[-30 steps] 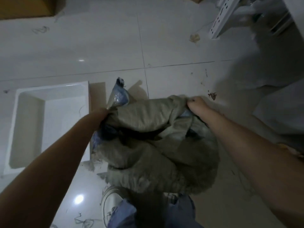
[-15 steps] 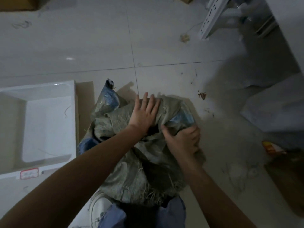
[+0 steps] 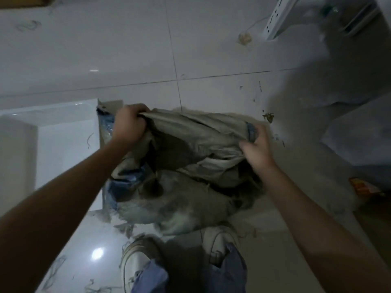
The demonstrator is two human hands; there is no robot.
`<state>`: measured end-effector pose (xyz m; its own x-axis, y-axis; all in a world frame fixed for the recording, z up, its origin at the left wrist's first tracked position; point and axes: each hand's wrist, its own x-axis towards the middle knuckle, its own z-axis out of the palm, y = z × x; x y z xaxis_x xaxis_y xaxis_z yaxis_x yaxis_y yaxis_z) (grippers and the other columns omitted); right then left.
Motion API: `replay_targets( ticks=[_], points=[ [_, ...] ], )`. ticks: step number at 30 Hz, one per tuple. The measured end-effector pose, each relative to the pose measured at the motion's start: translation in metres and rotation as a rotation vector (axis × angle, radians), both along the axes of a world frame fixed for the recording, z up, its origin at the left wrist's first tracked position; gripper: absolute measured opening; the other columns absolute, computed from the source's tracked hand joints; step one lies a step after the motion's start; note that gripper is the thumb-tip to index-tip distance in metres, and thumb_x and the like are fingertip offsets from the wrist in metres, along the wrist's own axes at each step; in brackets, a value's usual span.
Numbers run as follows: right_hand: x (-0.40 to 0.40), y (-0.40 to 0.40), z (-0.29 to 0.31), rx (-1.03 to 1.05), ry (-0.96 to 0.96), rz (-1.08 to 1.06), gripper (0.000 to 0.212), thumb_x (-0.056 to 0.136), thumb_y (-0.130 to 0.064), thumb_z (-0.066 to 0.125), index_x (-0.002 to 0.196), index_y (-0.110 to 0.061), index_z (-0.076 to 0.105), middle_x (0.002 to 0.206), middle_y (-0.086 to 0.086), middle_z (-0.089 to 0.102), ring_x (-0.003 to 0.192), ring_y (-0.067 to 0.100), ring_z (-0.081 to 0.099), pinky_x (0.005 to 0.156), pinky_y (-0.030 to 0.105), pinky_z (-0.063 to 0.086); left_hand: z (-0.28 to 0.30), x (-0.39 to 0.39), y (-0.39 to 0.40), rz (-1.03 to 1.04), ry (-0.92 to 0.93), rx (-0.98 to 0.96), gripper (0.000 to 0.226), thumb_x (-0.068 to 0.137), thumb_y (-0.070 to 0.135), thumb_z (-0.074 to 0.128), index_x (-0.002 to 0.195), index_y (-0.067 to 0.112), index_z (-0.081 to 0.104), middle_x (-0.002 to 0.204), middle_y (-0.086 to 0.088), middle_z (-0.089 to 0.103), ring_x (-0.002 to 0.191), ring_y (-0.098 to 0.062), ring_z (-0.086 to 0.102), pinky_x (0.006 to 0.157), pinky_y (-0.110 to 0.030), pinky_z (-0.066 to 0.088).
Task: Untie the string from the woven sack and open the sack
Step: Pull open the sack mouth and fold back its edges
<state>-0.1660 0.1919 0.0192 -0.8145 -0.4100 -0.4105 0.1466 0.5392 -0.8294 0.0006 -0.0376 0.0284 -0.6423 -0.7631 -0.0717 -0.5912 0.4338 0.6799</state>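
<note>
Left hand (image 3: 129,123): fist closed on sack rim, left side
Right hand (image 3: 257,149): closed on rim, right side
Woven sack (image 3: 190,187): mouth spread between hands, on tiled floor (image 3: 127,49)

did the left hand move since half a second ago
Yes. The left hand was pressed flat on the middle of the woven sack; now it grips the sack's left rim, beside the corner of the white tray.
</note>
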Motion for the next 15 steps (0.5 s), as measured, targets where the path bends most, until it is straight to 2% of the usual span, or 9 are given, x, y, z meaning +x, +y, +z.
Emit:
replay_targets(
  ticks=[3,5,6,7,9,10,12,13,15],
  points=[
    [-0.025,-0.009,0.012,-0.152,-0.15,0.039,0.039,0.07,0.009,0.044,0.102,-0.011,0.056,0.082,-0.005,0.059,0.072,0.011,0.062,0.055,0.016,0.046,0.012,-0.007,-0.014,0.131,0.053,0.167,0.039,0.069,-0.016,0.035,0.082,-0.003,0.068,0.081,-0.02,0.064,0.073,-0.02,0.057,0.068,-0.025,0.044],
    [-0.039,-0.023,0.004,-0.094,-0.233,0.082,0.031,0.067,-0.002,0.045,0.094,-0.01,0.058,0.086,0.003,0.06,0.073,0.014,0.062,0.06,0.017,0.045,0.013,-0.011,-0.018,0.184,0.07,0.271,0.034,0.072,-0.016,0.035,0.069,0.004,0.062,0.072,-0.014,0.058,0.065,-0.013,0.051,0.062,-0.023,0.042],
    [-0.044,-0.029,-0.002,0.015,-0.258,0.115,0.027,0.066,-0.013,0.047,0.091,-0.011,0.056,0.091,0.005,0.057,0.081,0.016,0.059,0.068,0.023,0.043,0.011,-0.011,-0.019,0.188,0.035,0.298,0.034,0.075,-0.014,0.036,0.067,0.007,0.061,0.072,-0.016,0.059,0.068,-0.016,0.054,0.064,-0.025,0.043],
    [-0.046,-0.034,-0.007,0.168,-0.261,0.199,0.032,0.069,-0.029,0.048,0.094,-0.011,0.057,0.099,0.005,0.056,0.091,0.018,0.056,0.076,0.028,0.043,0.006,-0.011,-0.02,0.174,-0.046,0.312,0.032,0.08,-0.011,0.038,0.071,0.007,0.062,0.082,-0.022,0.063,0.079,-0.026,0.06,0.069,-0.029,0.045],
    [-0.045,-0.037,-0.017,0.476,-0.225,0.476,0.066,0.079,-0.061,0.037,0.123,-0.017,0.057,0.123,0.003,0.056,0.11,0.024,0.055,0.095,0.035,0.044,-0.007,-0.01,-0.016,0.176,-0.262,0.387,0.022,0.089,0.0,0.041,0.083,0.003,0.063,0.117,-0.035,0.058,0.111,-0.041,0.056,0.079,-0.034,0.046],
    [-0.044,-0.038,-0.022,0.592,-0.15,0.62,0.073,0.083,-0.067,0.032,0.132,-0.017,0.052,0.133,0.007,0.054,0.116,0.026,0.054,0.099,0.036,0.042,-0.013,-0.009,-0.011,0.173,-0.354,0.444,0.023,0.092,0.006,0.042,0.092,0.0,0.063,0.126,-0.035,0.054,0.117,-0.042,0.053,0.083,-0.036,0.046],
    [-0.041,-0.044,-0.026,0.714,0.111,0.811,0.067,0.091,-0.06,0.033,0.131,-0.01,0.053,0.133,0.014,0.055,0.113,0.029,0.055,0.093,0.033,0.045,-0.022,-0.009,-0.003,0.08,-0.559,0.465,0.035,0.095,0.014,0.042,0.114,-0.01,0.059,0.13,-0.033,0.052,0.119,-0.041,0.052,0.087,-0.038,0.044],
    [-0.039,-0.05,-0.022,0.729,0.229,0.842,0.064,0.092,-0.058,0.035,0.127,-0.01,0.056,0.129,0.016,0.058,0.109,0.029,0.057,0.09,0.033,0.047,-0.021,-0.009,0.001,0.008,-0.661,0.424,0.039,0.094,0.015,0.042,0.119,-0.012,0.055,0.13,-0.033,0.052,0.119,-0.041,0.052,0.089,-0.038,0.044],
    [-0.033,-0.058,-0.006,0.725,0.473,0.822,0.065,0.09,-0.059,0.036,0.131,-0.012,0.052,0.132,0.016,0.055,0.115,0.031,0.052,0.097,0.038,0.043,-0.015,-0.013,0.005,-0.114,-0.798,0.241,0.043,0.092,0.02,0.044,0.124,-0.009,0.051,0.133,-0.03,0.05,0.121,-0.04,0.049,0.099,-0.04,0.041]
  ],
)
